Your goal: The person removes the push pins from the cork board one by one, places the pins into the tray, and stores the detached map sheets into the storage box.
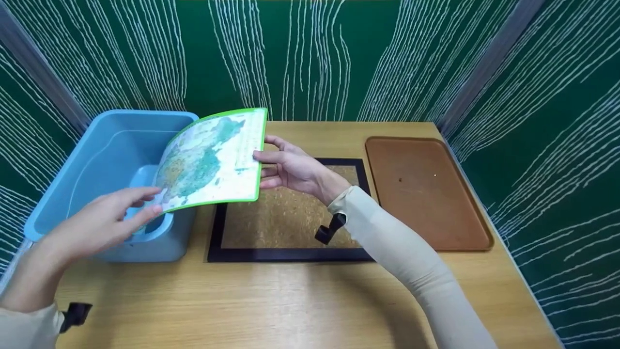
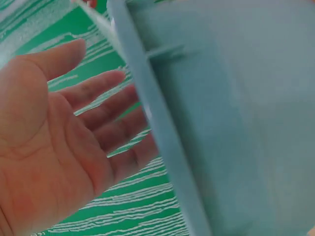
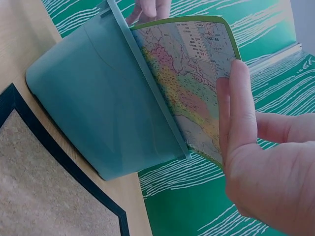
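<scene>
A bendy map sheet (image 1: 213,160) with a bright green border is held up over the blue bin's right side, curving down to the left. My right hand (image 1: 298,167) pinches its right edge, thumb on the face toward me and fingers behind. The right wrist view shows the other face of the map sheet (image 3: 189,78), also printed with a coloured map. My left hand (image 1: 104,220) is at the sheet's lower left corner, by the blue bin (image 1: 116,145). In the left wrist view the left hand (image 2: 64,128) has its thumb and fingers spread; contact with the sheet is unclear.
A cork board (image 1: 286,228) with a black frame lies mid-table, partly under my right arm. To its right is a brown tray (image 1: 431,194). Green walls with white lines (image 1: 310,58) enclose the wooden table (image 1: 271,300) at the back and sides.
</scene>
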Demonstrator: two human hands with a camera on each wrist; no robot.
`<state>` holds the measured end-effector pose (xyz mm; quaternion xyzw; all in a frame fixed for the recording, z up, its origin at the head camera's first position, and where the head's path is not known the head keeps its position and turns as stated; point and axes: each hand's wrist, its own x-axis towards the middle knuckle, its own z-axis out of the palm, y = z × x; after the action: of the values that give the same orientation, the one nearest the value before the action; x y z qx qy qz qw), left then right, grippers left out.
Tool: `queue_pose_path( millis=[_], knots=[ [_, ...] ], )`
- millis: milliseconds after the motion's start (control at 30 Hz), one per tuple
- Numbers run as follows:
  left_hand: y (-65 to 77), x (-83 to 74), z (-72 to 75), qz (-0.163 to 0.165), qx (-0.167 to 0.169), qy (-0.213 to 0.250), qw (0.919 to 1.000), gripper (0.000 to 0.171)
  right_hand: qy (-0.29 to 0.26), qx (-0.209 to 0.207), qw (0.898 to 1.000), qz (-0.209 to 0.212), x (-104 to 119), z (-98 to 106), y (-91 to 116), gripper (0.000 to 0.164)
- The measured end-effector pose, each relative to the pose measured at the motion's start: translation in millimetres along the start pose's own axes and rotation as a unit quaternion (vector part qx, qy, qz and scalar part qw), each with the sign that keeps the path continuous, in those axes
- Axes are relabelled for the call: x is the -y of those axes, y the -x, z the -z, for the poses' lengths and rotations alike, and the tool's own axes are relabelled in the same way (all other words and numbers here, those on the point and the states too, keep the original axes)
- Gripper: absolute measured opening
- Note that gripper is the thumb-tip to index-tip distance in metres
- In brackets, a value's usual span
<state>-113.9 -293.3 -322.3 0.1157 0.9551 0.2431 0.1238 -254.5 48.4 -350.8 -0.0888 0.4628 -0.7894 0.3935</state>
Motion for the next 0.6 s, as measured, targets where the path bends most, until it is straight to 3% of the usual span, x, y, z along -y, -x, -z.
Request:
queue_pose_path(
  millis=[300,600],
  knots=[
    [15.1,-1.5,-31.3,-0.061,-0.090,-0.033,0.9935,0.056,0.003,-0.003,1.000,-0.004,-4,-12,-12,0.049],
    [20.7,0.7,-38.2,-0.047,-0.103,-0.041,0.9927,0.055,0.008,-0.001,1.000,-0.009,-10,-22,-20,0.050]
  ],
)
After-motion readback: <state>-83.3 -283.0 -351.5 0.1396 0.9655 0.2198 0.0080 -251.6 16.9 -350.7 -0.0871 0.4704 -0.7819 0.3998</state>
